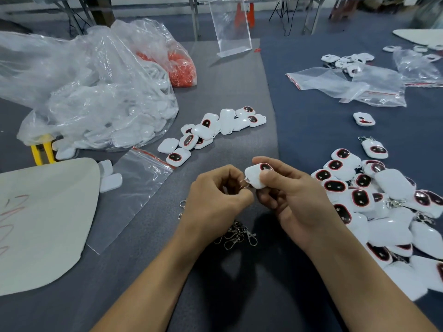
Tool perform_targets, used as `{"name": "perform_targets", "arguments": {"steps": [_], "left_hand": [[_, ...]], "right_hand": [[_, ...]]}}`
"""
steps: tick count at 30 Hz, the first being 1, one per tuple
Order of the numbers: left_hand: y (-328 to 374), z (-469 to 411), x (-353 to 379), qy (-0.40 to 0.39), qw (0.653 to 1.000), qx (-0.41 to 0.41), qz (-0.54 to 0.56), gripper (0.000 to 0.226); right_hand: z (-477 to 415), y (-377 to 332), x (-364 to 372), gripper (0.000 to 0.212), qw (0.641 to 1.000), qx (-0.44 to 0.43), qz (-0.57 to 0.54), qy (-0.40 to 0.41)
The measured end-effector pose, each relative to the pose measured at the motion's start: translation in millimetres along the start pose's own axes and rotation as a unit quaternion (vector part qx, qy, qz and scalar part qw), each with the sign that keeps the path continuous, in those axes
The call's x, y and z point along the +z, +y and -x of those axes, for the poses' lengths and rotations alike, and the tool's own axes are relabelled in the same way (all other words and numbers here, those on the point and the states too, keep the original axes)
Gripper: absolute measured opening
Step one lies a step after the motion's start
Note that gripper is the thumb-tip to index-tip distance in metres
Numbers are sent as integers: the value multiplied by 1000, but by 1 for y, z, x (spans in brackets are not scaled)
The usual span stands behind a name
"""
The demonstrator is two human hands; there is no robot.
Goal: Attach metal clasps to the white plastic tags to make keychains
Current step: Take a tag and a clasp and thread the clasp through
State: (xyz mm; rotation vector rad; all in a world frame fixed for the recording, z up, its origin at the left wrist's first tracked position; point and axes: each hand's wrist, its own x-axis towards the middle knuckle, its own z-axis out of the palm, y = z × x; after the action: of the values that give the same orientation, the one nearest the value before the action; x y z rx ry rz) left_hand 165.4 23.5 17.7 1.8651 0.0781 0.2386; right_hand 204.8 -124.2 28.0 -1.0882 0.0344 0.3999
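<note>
At the far left a pale board (43,224) lies flat on the table (239,80), with a yellow tool (42,149) just behind it. Next comes a big clear bag (96,92) stuffed with white pieces, and a smaller bag of orange bits (182,65) sits at its far side. A flat zip bag (134,188) lies in front of the big one. A loose row of white tags (211,130), some showing a dark oval with a red rim, runs toward the middle, and a clear stand (231,27) is upright well behind them.

In the middle the left hand (215,202) has its fingers curled, pinching a small metal ring (244,182). The ring sits right at the corner of the held tag (257,176), above the table; I cannot tell whether it is threaded through. Beneath the wrists lies a pile of metal clasps (237,233). The right hand (294,200) grips the held tag, thumb on its face and fingers curled behind.

Further right a heap of tags (383,212), a few with clasps on, spreads over darker blue cloth. Behind it lie a single tag (364,119) and crumpled zip bags (359,85).
</note>
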Motion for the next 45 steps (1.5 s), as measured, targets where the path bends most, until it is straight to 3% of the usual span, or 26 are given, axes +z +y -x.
{"name": "perform_targets", "arguments": {"steps": [3, 7, 15, 20, 21, 23, 24, 25, 26, 27, 29, 30, 33, 37, 42, 45], "left_hand": [[-1, 1, 4, 36, 999, -3, -23, 8], [0, -3, 4, 24, 998, -26, 47, 6], [-3, -1, -4, 26, 999, -4, 42, 3], [-3, 0, -4, 29, 999, 12, -20, 15], [-4, 1, -4, 36, 997, 28, -69, 15], [-6, 4, -5, 39, 976, 78, -202, 14], [-7, 5, -5, 32, 959, 102, -263, 11], [-8, 6, -6, 27, 946, 117, -301, 9], [-9, 6, -6, 28, 942, 121, -312, 9], [-10, 5, -6, 34, 947, 116, -297, 11], [-9, 3, -5, 44, 977, 79, -195, 12], [-7, 1, -4, 39, 988, 62, -139, 10], [-2, 0, -2, 23, 997, 37, -56, 14], [-1, 2, -1, 25, 999, 26, -33, 32], [0, 4, 0, 97, 981, 60, -157, 18], [2, 2, 1, 97, 986, 58, -121, 7]], "right_hand": [[1, 1, 1, 26, 1000, -9, 4, 3], [-1, -1, -2, 27, 999, -24, 28, 12], [-1, -1, -3, 29, 999, -31, 16, 9], [-1, 4, -2, 31, 996, -71, 54, 12], [0, 6, -2, 32, 983, -125, 130, 28], [3, 11, -2, 30, 895, -268, 353, 58], [5, 14, -2, 30, 847, -314, 426, 53], [5, 17, -2, 30, 825, -331, 456, 48], [5, 19, -1, 30, 833, -319, 449, 48], [4, 18, 1, 28, 876, -276, 391, 54], [-1, 12, 3, 25, 968, -149, 187, 74], [-2, 8, 5, 22, 988, -89, 100, 79], [-4, 2, 4, 17, 998, 0, -12, 68], [-3, 1, 4, 19, 998, 13, -21, 64], [-2, 1, 4, 20, 998, 6, -15, 58], [-1, 2, 3, 21, 998, 9, -3, 59]]}}
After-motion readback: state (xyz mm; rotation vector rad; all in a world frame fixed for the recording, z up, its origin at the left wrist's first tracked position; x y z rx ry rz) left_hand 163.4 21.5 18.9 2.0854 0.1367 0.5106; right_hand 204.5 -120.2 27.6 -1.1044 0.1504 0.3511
